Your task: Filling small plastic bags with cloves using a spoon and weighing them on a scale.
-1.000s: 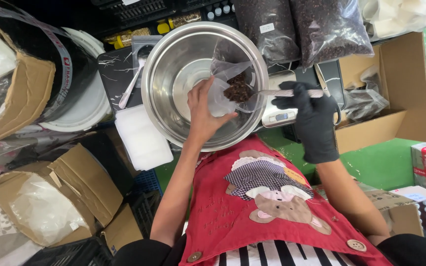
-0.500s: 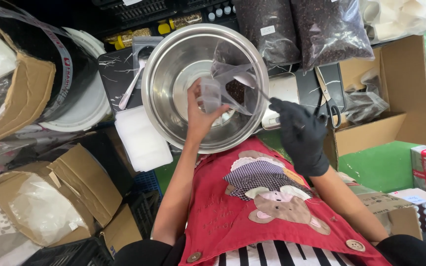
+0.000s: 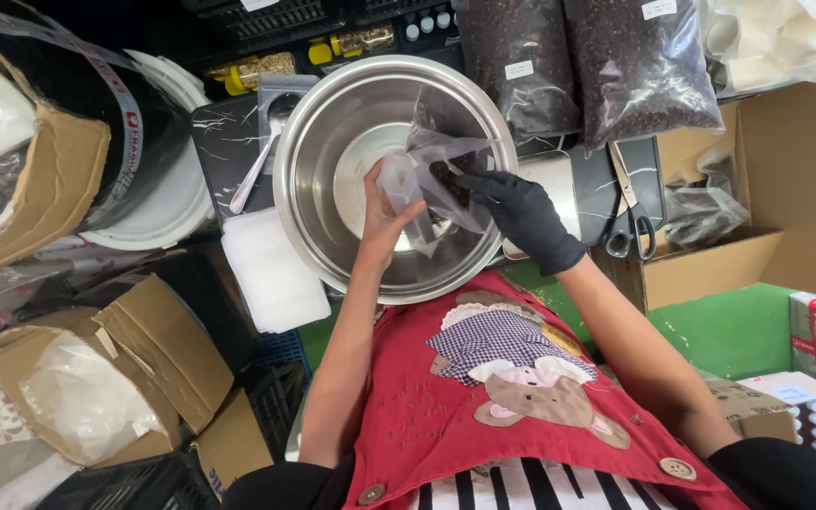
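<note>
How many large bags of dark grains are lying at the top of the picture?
2. One large bag of dark grains lies just above the steel bowl; the second bag lies to its right, above the scissors. Others may be hidden outside the view.

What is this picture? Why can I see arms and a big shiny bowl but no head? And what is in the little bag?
The camera sits on a person's head and looks straight down, so you see only their arms and red apron. The bare left hand and the right hand, in a black glove, both hold a small clear plastic bag with something dark and crumbly inside. They hold it over a big steel bowl. Behind the bowl lie large bags of dark bits. Scissors lie to the right, and open cardboard boxes stand around.
</note>
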